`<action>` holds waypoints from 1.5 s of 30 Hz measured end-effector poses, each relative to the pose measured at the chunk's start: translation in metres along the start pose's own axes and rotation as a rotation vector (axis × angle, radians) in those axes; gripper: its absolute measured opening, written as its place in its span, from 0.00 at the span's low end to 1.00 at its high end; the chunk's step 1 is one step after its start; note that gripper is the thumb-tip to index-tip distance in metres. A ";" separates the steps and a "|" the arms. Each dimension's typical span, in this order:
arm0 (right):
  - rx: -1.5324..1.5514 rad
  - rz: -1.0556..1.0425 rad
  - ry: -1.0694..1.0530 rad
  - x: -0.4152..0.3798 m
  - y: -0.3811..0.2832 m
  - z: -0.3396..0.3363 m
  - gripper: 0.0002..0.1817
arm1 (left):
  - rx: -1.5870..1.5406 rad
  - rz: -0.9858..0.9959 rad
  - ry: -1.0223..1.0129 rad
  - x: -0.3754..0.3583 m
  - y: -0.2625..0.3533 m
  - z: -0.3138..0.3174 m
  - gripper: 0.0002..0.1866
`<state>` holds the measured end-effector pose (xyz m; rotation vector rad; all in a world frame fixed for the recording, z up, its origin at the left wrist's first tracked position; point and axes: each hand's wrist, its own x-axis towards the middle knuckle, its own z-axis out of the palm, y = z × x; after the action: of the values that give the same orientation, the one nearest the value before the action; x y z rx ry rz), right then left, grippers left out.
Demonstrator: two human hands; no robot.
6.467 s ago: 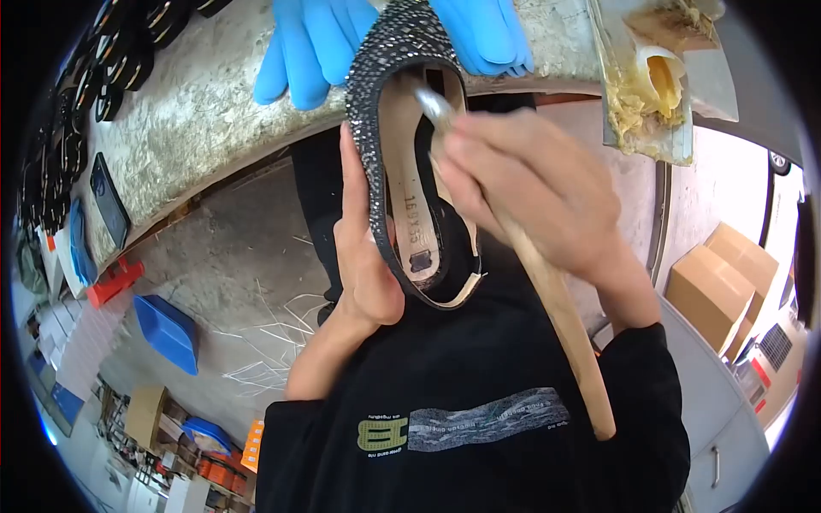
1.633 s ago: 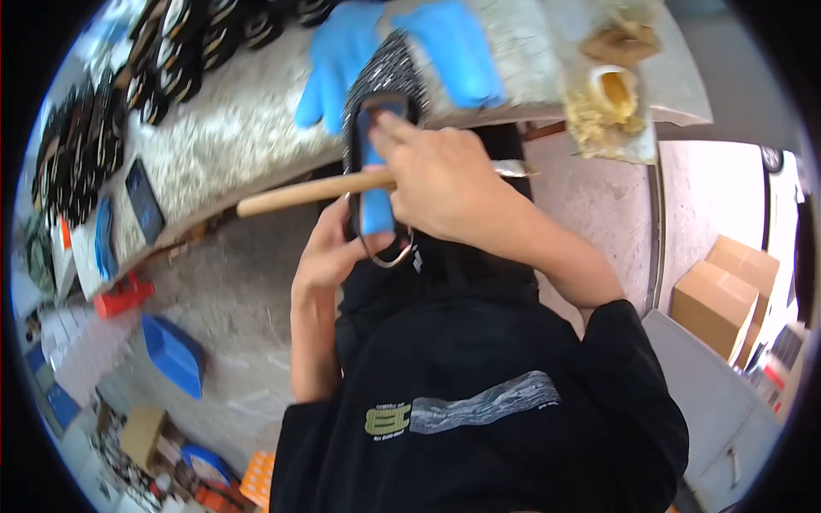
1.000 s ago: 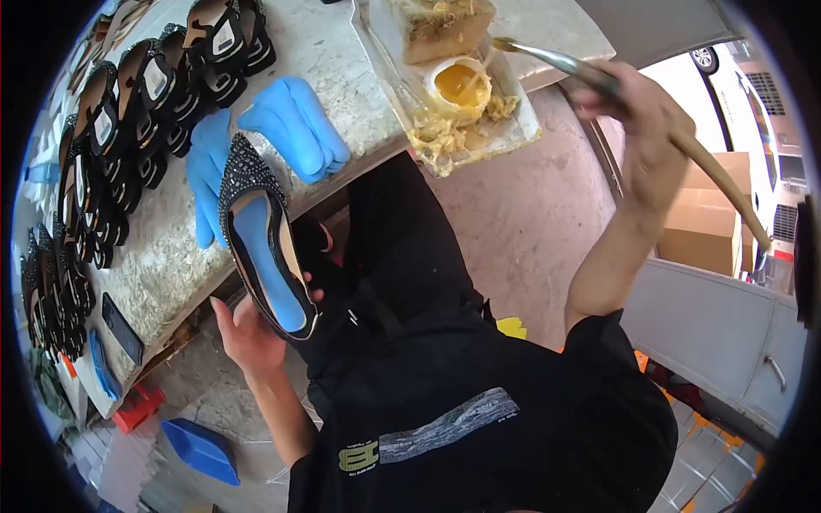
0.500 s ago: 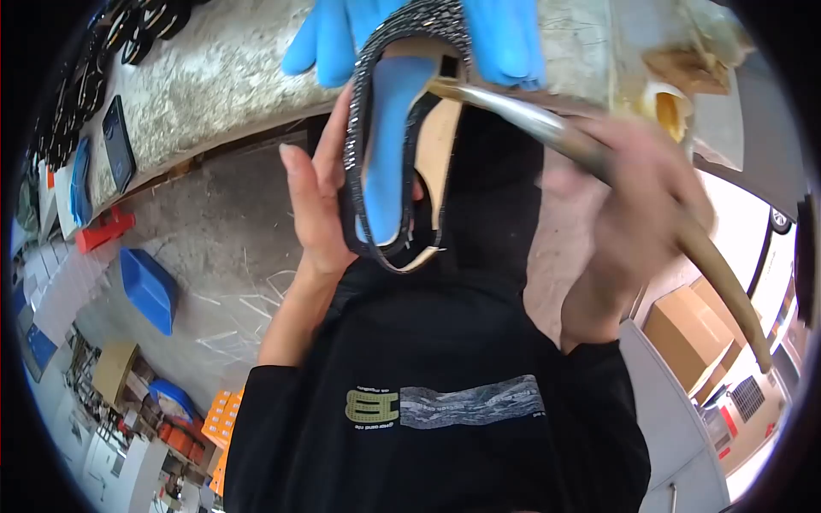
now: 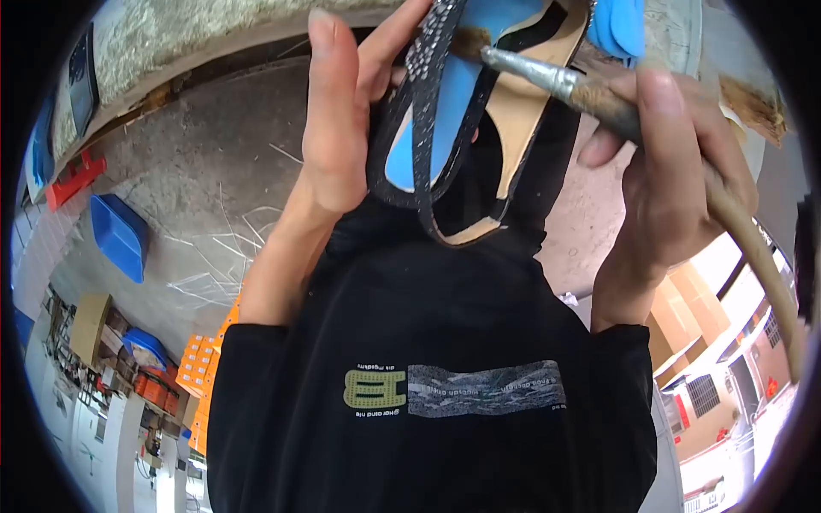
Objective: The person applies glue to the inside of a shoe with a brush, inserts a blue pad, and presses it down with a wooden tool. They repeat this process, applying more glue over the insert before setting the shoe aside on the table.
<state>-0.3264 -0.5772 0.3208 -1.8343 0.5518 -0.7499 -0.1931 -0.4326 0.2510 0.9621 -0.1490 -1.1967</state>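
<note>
Shoe (image 5: 445,128) cupped in left hand (image 5: 338,120), long axis running far to near; brush (image 5: 547,77) gripped in right hand (image 5: 676,179), tip entering from right.

Concrete floor (image 5: 214,205), blue bin (image 5: 120,235), cardboard boxes (image 5: 684,299)

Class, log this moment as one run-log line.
left hand: holds studded shoe | right hand: grips brush | bristles inside shoe
</note>
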 end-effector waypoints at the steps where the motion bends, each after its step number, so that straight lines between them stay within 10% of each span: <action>1: -0.097 -0.022 -0.046 -0.005 -0.007 -0.001 0.11 | -0.070 -0.047 0.021 0.000 0.001 0.002 0.44; 11: 0.134 -0.003 -0.457 0.004 -0.019 -0.018 0.06 | -0.222 -0.045 0.252 0.001 0.002 0.013 0.53; 14: -0.199 0.012 -0.032 0.009 -0.016 -0.008 0.05 | -0.088 -0.059 0.114 -0.004 0.007 0.013 0.46; 21: -0.588 -0.458 0.205 0.006 0.017 0.008 0.08 | 0.322 0.132 -0.055 -0.008 0.002 0.002 0.58; 23: -0.307 -0.462 0.100 0.003 0.007 0.002 0.09 | 0.259 0.138 -0.011 -0.008 -0.001 0.008 0.58; 25: 0.125 0.287 0.325 -0.012 -0.047 -0.012 0.12 | 0.261 0.168 0.061 -0.012 -0.002 0.012 0.59; 28: 0.130 -0.010 0.854 -0.036 -0.040 -0.077 0.12 | 0.297 0.264 -0.010 -0.019 -0.004 0.005 0.62; 35: 0.107 0.088 1.107 -0.093 -0.002 -0.152 0.13 | 0.051 0.217 -0.310 0.144 0.082 0.162 0.21; 45: -0.049 0.318 1.135 -0.147 0.003 -0.164 0.11 | 0.496 0.486 -0.186 0.310 0.038 0.330 0.18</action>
<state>-0.5460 -0.5846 0.3278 -1.1615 1.5364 -1.5276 -0.2272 -0.8718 0.3635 1.1544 -0.8117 -0.8030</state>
